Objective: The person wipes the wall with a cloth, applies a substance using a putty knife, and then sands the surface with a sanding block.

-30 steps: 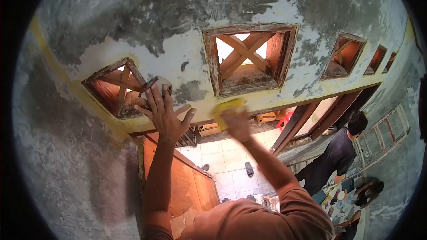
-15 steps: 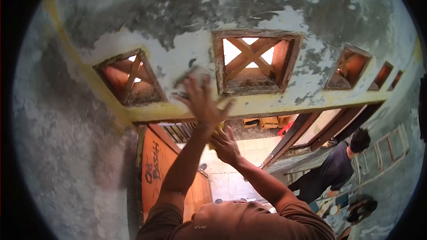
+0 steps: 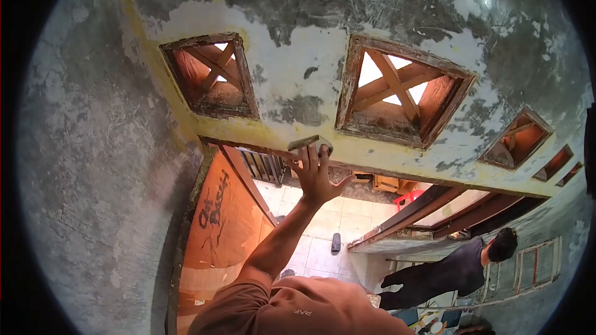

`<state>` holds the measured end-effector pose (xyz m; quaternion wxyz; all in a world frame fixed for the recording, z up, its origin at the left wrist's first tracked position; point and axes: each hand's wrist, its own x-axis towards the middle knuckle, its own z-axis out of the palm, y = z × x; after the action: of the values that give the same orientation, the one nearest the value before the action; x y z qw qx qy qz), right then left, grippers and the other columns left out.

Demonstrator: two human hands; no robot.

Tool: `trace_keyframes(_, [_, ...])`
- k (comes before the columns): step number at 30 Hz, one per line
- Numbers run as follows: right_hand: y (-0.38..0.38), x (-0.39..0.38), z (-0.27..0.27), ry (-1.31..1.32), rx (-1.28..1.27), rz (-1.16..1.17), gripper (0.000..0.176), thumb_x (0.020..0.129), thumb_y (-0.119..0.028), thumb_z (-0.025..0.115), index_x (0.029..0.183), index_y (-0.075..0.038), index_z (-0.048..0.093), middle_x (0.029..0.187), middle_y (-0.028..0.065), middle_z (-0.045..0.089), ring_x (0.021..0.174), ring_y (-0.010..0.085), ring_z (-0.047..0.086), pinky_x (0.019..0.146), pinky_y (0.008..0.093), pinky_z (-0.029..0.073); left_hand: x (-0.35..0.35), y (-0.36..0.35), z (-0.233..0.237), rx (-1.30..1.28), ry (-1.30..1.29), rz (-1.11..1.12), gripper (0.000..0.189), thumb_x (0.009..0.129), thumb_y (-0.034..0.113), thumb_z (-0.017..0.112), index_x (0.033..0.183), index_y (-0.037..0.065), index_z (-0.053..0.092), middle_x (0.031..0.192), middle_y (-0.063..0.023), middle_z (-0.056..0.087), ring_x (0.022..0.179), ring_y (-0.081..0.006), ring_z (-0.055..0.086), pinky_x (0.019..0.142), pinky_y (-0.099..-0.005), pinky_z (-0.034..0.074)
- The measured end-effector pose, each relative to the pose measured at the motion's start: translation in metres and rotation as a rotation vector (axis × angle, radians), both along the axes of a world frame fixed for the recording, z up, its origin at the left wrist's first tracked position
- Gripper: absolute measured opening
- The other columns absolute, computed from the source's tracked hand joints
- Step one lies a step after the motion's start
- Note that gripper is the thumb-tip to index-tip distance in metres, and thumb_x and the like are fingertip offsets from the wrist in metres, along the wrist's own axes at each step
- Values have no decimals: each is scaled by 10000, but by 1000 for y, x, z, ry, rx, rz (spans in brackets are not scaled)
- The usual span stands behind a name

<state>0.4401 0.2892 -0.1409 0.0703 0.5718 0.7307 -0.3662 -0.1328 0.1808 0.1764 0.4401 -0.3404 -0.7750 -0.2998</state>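
Observation:
Overhead, my left hand (image 3: 318, 177) is raised with its fingers spread and pressed on a flat, greyish sanding block (image 3: 310, 143). The block lies against the yellow painted strip of the wall (image 3: 273, 133), just above the lintel over the doorway. Part of the block is covered by my fingers. My right hand is out of view.
Framed openings with crossed slats (image 3: 403, 90) run along the peeling wall. An orange door panel (image 3: 214, 223) stands below left. At right, a person in dark clothes (image 3: 444, 273) is near a ladder (image 3: 537, 270). A sandal (image 3: 336, 243) lies on the tiles.
My left hand has come down from the patch between the openings to the yellow strip. My right hand, earlier beside my left wrist with something yellow, has left the view. The view has shifted left.

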Motion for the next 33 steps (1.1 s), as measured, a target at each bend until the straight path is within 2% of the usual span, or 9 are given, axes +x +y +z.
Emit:
trace_keyframes(4, [13,-21,-5,-26,-32,-28,317,867,-285,581,1030,-31,679,932,215,680,909,361,651,803,456,494,-11,2,78,57,146,-18,1081,726,754,590,1404,-51,347,1491,-309,217,1421,-437,136,1036,-731,-40])
trace_keyframes(8, [16,-20,-2,-79,-66,-61,328,876,-296,575,1018,-17,676,923,217,682,904,350,658,797,450,495,9,6,6,62,-32,8,1067,726,776,566,1399,-29,371,1507,-278,218,1412,-448,161,1040,-728,-48])
trace_keyframes(13, [39,-81,13,81,-38,-136,317,902,-258,602,964,49,657,882,182,684,784,274,660,710,417,505,-5,-1,73,51,70,-18,1010,721,769,576,1368,6,442,1508,-272,238,1415,-444,165,1037,-724,-36])
trace_keyframes(14, [40,-93,40,69,-83,-105,311,922,-244,578,990,53,641,882,146,678,782,248,662,699,394,508,-7,1,73,74,33,-7,973,715,769,577,1368,57,465,1488,-233,287,1404,-425,202,1042,-723,-21])
trace_keyframes(17, [59,-78,1,269,-202,-301,300,930,-238,553,935,46,646,828,151,678,734,231,653,681,384,497,11,4,17,110,-89,-1,929,707,763,586,1366,115,490,1471,-187,335,1393,-406,237,1048,-723,0])
trace_keyframes(21, [50,-57,15,5,-49,-170,306,920,-251,560,978,32,659,889,165,687,825,284,676,730,416,507,-1,0,32,52,16,-47,965,706,757,594,1351,48,486,1510,-218,260,1422,-417,169,1031,-750,-31])
trace_keyframes(23, [29,-52,40,-180,3,-51,326,910,-264,566,974,43,657,909,183,688,874,310,669,762,429,500,-11,-5,69,54,110,-33,933,707,758,592,1371,112,489,1517,-187,265,1434,-388,151,1038,-740,-44])
trace_keyframes(28, [35,-26,39,-155,-13,-94,341,911,-274,564,985,47,655,927,196,683,893,320,663,774,430,497,9,0,11,73,-109,-58,921,718,745,592,1368,100,492,1523,-216,244,1437,-403,130,1045,-726,-51])
trace_keyframes(33, [-7,-81,62,-145,-27,-154,361,913,-286,562,999,52,652,950,212,677,918,333,656,790,432,494,-10,-7,62,21,69,-125,939,735,736,589,1405,94,451,1513,-255,241,1426,-438,138,1071,-681,-47])
